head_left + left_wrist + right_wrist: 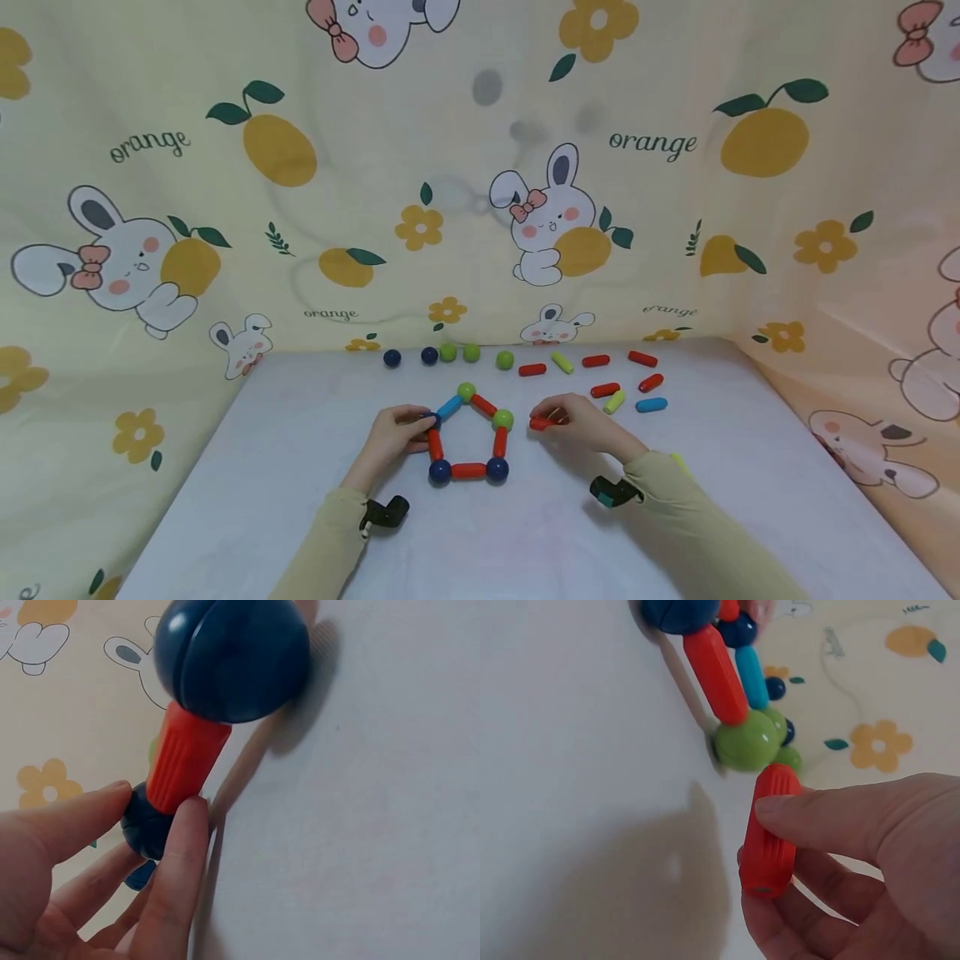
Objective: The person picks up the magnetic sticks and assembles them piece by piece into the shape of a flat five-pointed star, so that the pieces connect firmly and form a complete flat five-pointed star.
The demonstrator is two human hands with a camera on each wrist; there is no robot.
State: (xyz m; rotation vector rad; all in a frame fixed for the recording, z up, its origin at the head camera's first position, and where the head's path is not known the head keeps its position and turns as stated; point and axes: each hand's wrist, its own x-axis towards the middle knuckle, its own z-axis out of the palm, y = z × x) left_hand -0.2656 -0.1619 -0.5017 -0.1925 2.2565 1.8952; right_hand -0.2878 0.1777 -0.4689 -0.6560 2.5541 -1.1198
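Observation:
A five-sided ring of balls and rods lies on the table, with red rods (468, 471), one blue rod (449, 407), green balls (467, 392) and dark blue balls (440, 472). My left hand (395, 436) pinches the ring's upper-left dark blue ball (145, 823) between thumb and fingers. Just right of the ring, my right hand (583, 422) holds a loose red rod (771, 831) between thumb and fingers, close to a green ball (747, 741) but apart from it.
Loose dark blue balls (392, 358) and green balls (505, 360) stand along the table's back edge. Back right lie several red rods (642, 358), yellow-green rods (562, 362) and a blue rod (651, 405). A printed curtain (450, 275) hangs behind.

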